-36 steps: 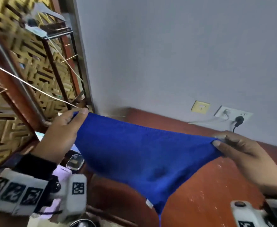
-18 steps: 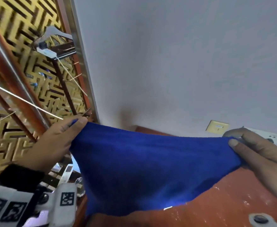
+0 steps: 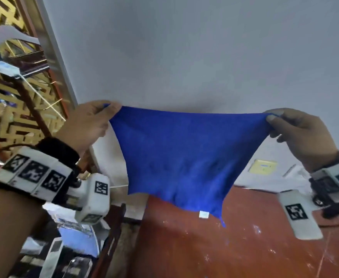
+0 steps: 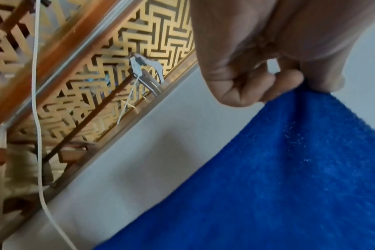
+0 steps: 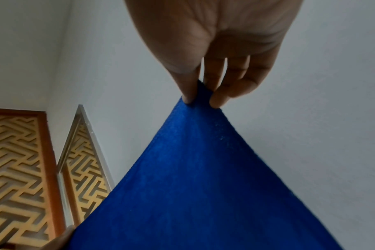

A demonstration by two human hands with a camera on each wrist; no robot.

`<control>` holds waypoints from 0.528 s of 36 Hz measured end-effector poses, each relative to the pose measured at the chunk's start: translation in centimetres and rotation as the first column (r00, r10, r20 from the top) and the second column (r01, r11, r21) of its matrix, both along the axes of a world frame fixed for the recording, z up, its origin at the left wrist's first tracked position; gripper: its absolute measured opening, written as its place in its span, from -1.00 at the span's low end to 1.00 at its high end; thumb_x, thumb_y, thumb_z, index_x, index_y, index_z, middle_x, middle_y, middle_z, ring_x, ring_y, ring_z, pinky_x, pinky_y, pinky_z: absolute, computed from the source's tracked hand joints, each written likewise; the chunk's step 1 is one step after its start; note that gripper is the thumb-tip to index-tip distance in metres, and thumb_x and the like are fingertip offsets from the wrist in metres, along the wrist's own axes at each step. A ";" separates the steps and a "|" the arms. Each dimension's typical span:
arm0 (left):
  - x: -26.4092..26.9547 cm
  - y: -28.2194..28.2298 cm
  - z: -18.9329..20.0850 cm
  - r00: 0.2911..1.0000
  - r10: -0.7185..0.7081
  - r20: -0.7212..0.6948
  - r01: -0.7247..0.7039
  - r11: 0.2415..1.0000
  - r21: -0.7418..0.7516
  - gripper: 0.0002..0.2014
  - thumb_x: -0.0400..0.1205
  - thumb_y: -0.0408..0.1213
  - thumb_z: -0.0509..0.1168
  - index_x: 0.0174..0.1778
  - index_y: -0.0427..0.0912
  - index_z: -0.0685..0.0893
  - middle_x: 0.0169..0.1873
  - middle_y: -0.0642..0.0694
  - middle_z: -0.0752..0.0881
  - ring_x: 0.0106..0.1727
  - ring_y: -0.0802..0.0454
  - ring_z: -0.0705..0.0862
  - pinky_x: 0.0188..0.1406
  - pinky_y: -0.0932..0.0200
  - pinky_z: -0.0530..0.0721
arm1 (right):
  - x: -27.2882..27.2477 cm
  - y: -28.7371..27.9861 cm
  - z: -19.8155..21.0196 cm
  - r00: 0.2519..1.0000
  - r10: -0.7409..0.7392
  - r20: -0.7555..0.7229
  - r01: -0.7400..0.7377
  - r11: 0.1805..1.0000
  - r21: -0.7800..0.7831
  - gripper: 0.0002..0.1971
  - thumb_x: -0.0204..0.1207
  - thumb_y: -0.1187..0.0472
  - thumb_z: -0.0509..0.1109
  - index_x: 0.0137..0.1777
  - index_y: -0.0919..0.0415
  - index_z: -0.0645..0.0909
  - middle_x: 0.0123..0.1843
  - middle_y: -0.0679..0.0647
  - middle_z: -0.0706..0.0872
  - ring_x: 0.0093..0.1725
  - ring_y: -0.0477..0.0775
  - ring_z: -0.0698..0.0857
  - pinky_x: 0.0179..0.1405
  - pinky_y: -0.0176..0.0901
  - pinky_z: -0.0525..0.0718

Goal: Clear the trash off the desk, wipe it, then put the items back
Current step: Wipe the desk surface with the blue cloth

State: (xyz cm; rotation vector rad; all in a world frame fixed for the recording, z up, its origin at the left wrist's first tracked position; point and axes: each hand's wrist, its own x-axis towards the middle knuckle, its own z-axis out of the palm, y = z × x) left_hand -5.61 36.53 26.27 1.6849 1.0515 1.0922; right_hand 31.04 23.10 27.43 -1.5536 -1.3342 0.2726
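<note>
A blue cloth (image 3: pixel 180 157) hangs spread out in the air above the reddish-brown desk (image 3: pixel 234 247), in front of the grey wall. My left hand (image 3: pixel 108 110) pinches its upper left corner. My right hand (image 3: pixel 270 117) pinches the upper right corner. A small white tag (image 3: pixel 203 214) shows at the cloth's lower edge. In the left wrist view my left hand (image 4: pixel 306 84) pinches the blue cloth (image 4: pixel 278 177) between thumb and curled fingers. In the right wrist view my right hand (image 5: pixel 200 98) pinches the cloth's (image 5: pixel 203 186) corner the same way.
A gold lattice screen (image 3: pixel 10 109) in a wooden frame stands at the left, with a white cable (image 4: pixel 39 135) hanging by it. A yellow wall plate (image 3: pixel 263 167) and a white socket sit low on the wall at right. Blurred items (image 3: pixel 70 237) lie at the lower left.
Both hands have lifted the cloth higher and pulled its top edge out wider. The cloth's lower edge has risen off the desk area, and the view has tilted upward.
</note>
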 end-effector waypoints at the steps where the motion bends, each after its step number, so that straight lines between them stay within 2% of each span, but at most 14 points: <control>1: 0.4 0.6 0.0 0.999 0.000 0.034 0.000 1.000 -0.016 -0.78 0.70 -0.11 0.21 -0.18 -0.02 0.71 -0.57 0.11 0.49 -0.60 0.22 0.38 -0.59 0.45 0.38 | 0.2 0.4 0.0 1.000 -0.006 -0.022 0.006 1.000 0.009 -0.77 0.63 0.25 0.30 -0.15 -0.05 0.71 -0.42 -0.22 0.69 -0.39 -0.18 0.59 -0.44 -0.48 0.53; 3: 1.0 1.1 -0.6 0.997 0.004 0.076 0.000 0.999 -0.054 -0.81 0.70 -0.13 0.22 -0.11 -0.07 0.70 -0.43 0.07 0.61 -0.54 0.25 0.53 -0.50 0.43 0.56 | 0.3 0.8 -0.7 0.998 -0.013 -0.056 0.013 1.000 0.004 -0.77 0.62 0.26 0.30 -0.15 -0.06 0.71 -0.39 -0.24 0.72 -0.37 -0.19 0.62 -0.42 -0.46 0.59; 5: 1.3 1.3 -1.9 0.996 0.006 0.084 0.003 0.994 -0.108 -0.82 0.70 -0.14 0.21 -0.08 -0.09 0.69 -0.32 0.07 0.72 -0.40 0.26 0.68 -0.31 0.38 0.71 | 0.4 0.9 -1.9 0.996 -0.015 -0.083 0.014 1.000 -0.019 -0.76 0.62 0.28 0.30 -0.14 -0.06 0.71 -0.37 -0.24 0.73 -0.36 -0.21 0.64 -0.40 -0.44 0.62; 7: 1.6 1.2 -3.6 0.997 0.002 0.075 0.009 0.989 -0.145 -0.81 0.70 -0.16 0.21 -0.10 -0.10 0.69 -0.24 0.00 0.77 -0.29 0.24 0.74 -0.17 0.34 0.76 | 0.4 0.8 -3.3 0.993 -0.017 -0.116 0.011 0.998 -0.060 -0.77 0.62 0.29 0.30 -0.13 -0.02 0.72 -0.36 -0.22 0.74 -0.34 -0.22 0.66 -0.39 -0.44 0.64; 11: 1.7 0.0 -8.1 1.000 -0.022 0.013 0.025 0.974 -0.225 -0.84 0.69 -0.23 0.24 -0.11 -0.10 0.71 -0.14 -0.17 0.78 -0.19 0.20 0.78 -0.14 0.43 0.72 | 0.9 -0.6 -6.8 0.987 -0.045 -0.152 0.019 0.985 -0.169 -0.79 0.59 0.31 0.35 -0.13 -0.01 0.73 -0.37 -0.23 0.75 -0.31 -0.21 0.68 -0.38 -0.47 0.63; 12: 1.6 -0.3 -9.5 0.999 -0.036 -0.005 0.034 0.967 -0.253 -0.84 0.68 -0.19 0.27 -0.12 -0.09 0.74 -0.12 -0.19 0.79 -0.12 0.11 0.80 -0.05 0.33 0.75 | 1.0 -1.1 -8.0 0.988 -0.058 -0.143 0.028 0.978 -0.208 -0.79 0.58 0.30 0.36 -0.14 -0.02 0.74 -0.37 -0.23 0.75 -0.30 -0.20 0.67 -0.37 -0.47 0.63; 13: 1.3 -0.7 -10.9 0.998 -0.052 -0.039 0.038 0.957 -0.287 -0.79 0.64 -0.06 0.33 -0.13 -0.08 0.78 -0.12 -0.22 0.80 -0.04 -0.01 0.80 0.08 0.13 0.75 | 1.0 -1.8 -9.1 0.989 -0.075 -0.126 0.041 0.967 -0.253 -0.80 0.56 0.29 0.38 -0.16 -0.03 0.75 -0.36 -0.22 0.76 -0.30 -0.20 0.66 -0.35 -0.48 0.61; 15: 0.7 -1.4 -13.9 0.988 -0.098 -0.117 0.048 0.929 -0.367 -0.57 0.43 0.28 0.40 -0.11 -0.02 0.82 -0.13 -0.25 0.81 0.02 -0.21 0.77 0.26 -0.26 0.63 | 0.7 -3.4 -11.4 0.994 -0.101 -0.051 0.077 0.930 -0.359 -0.83 0.53 0.27 0.42 -0.17 -0.03 0.76 -0.37 -0.22 0.76 -0.34 -0.27 0.65 -0.36 -0.56 0.55; 16: 0.6 -1.8 -15.2 0.984 -0.120 -0.132 0.057 0.914 -0.402 -0.56 0.41 0.30 0.39 -0.10 0.01 0.83 -0.15 -0.22 0.81 0.03 -0.23 0.76 0.29 -0.29 0.59 | 0.5 -4.2 -12.5 0.995 -0.098 -0.004 0.088 0.909 -0.408 -0.84 0.53 0.27 0.43 -0.16 -0.02 0.75 -0.38 -0.26 0.75 -0.36 -0.33 0.65 -0.37 -0.59 0.52; 17: 0.7 -2.5 -16.0 0.983 -0.130 -0.129 0.063 0.902 -0.427 -0.65 0.50 0.19 0.38 -0.12 -0.01 0.84 -0.18 -0.17 0.82 0.03 -0.19 0.76 0.28 -0.22 0.59 | 0.3 -5.0 -13.5 0.996 -0.086 0.026 0.088 0.890 -0.448 -0.84 0.52 0.28 0.43 -0.16 -0.03 0.75 -0.38 -0.34 0.73 -0.36 -0.37 0.64 -0.40 -0.59 0.50; 18: 0.8 -3.0 -17.0 0.984 -0.136 -0.116 0.070 0.891 -0.449 -0.76 0.62 -0.02 0.35 -0.15 -0.07 0.84 -0.21 -0.11 0.82 0.00 -0.11 0.77 0.25 -0.12 0.61 | 0.2 -5.7 -14.5 0.997 -0.077 0.032 0.083 0.872 -0.482 -0.82 0.51 0.29 0.43 -0.16 -0.03 0.75 -0.39 -0.40 0.71 -0.38 -0.40 0.63 -0.43 -0.58 0.49; 19: 0.9 -3.5 -18.0 0.985 -0.140 -0.103 0.075 0.878 -0.473 -0.76 0.67 -0.22 0.29 -0.18 -0.14 0.84 -0.23 -0.08 0.82 -0.05 -0.01 0.77 0.19 0.00 0.65 | 0.0 -6.3 -15.3 0.997 -0.074 0.025 0.076 0.856 -0.511 -0.82 0.50 0.32 0.43 -0.16 -0.01 0.75 -0.40 -0.41 0.70 -0.41 -0.39 0.62 -0.47 -0.57 0.47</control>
